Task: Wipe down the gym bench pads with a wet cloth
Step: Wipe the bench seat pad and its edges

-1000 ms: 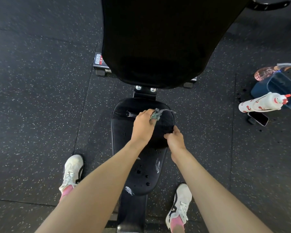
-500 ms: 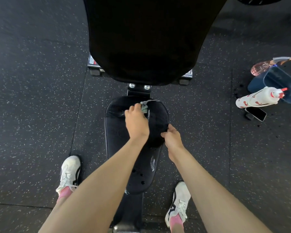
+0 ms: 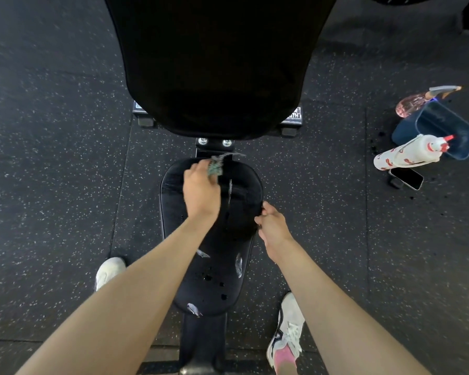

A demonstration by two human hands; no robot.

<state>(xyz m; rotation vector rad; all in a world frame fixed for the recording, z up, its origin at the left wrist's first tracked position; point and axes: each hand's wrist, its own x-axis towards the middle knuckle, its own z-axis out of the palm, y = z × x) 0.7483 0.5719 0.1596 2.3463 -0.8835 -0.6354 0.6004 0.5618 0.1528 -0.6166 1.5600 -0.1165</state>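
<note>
Cloth [image 3: 215, 167] now farther up pad [image 3: 171, 204]

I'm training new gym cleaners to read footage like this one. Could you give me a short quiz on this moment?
1. Which hand holds the cloth? A) left B) right C) neither
2. True or false: the right hand hangs free, touching nothing.
3. Fill in: the phone lies on the floor beside a white spray ____.
Key: 1 A, the left hand holds it on the seat pad. 2 False, it grips the pad's right edge. 3 bottle.
</note>
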